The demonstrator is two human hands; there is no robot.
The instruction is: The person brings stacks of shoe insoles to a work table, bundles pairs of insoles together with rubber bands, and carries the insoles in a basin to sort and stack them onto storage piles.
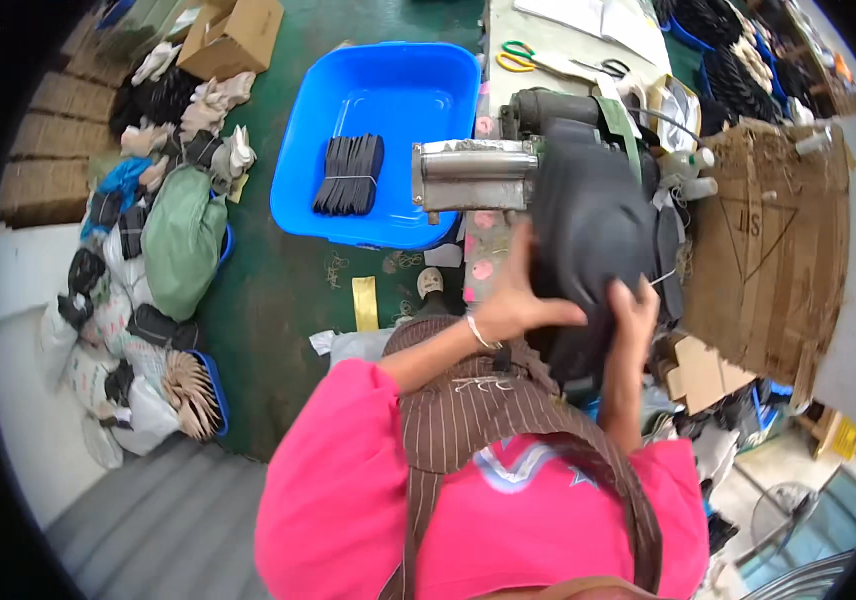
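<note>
Grasping the blurred black stack [593, 225] between left hand [520, 303] and right hand [634, 315], just right of the metal roller [478, 163], probably two-handed for steadiness. Noting banded black strips [350, 175] in the blue tub [403, 78] farther left, tied presumably against scattering.

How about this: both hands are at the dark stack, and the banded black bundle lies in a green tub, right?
Not quite: the tub is blue, not green, as the head view shows. The left hand and right hand are at the dark stack, and the banded black bundle lies in that tub.
</note>
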